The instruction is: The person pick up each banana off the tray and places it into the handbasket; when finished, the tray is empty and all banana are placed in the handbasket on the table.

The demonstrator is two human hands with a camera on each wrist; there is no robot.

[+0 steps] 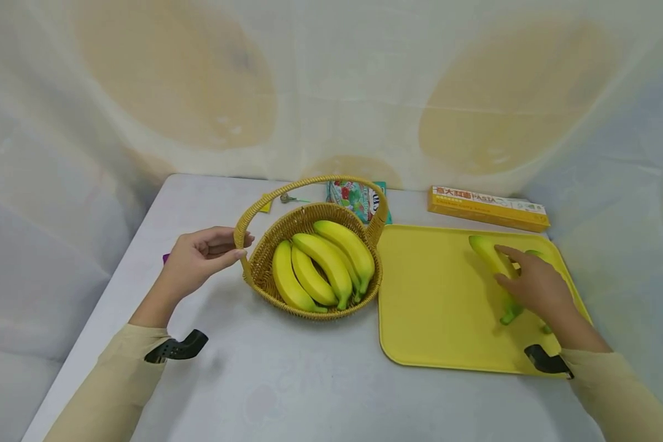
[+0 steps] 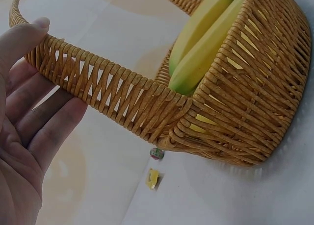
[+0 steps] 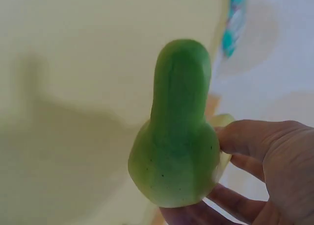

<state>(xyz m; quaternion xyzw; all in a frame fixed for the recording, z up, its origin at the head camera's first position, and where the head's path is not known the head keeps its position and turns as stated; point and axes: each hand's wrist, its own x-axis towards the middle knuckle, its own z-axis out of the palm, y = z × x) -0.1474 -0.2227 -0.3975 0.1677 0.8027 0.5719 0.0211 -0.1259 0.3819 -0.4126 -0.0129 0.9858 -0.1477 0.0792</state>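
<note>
The right hand (image 1: 533, 285) curls its fingers (image 3: 245, 137) around a long yellow banana with a green stem end (image 1: 494, 261). It lies on the flat yellow plastic tray (image 1: 436, 294), at 3 o'clock from the round woven wicker basket (image 1: 265, 261). The left hand (image 1: 199, 258) pinches the basket's looped handle (image 2: 108, 90) at 9 o'clock. Four yellow bananas (image 1: 323, 264) lie inside.

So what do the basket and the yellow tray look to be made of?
Basket: woven rattan or wicker, or an imitation, with tan strands wrapped around the rim and handle, clearest in the left wrist view. Tray: probably moulded plastic, with a uniform yellow, a smooth matte surface and rounded raised edges.
</note>
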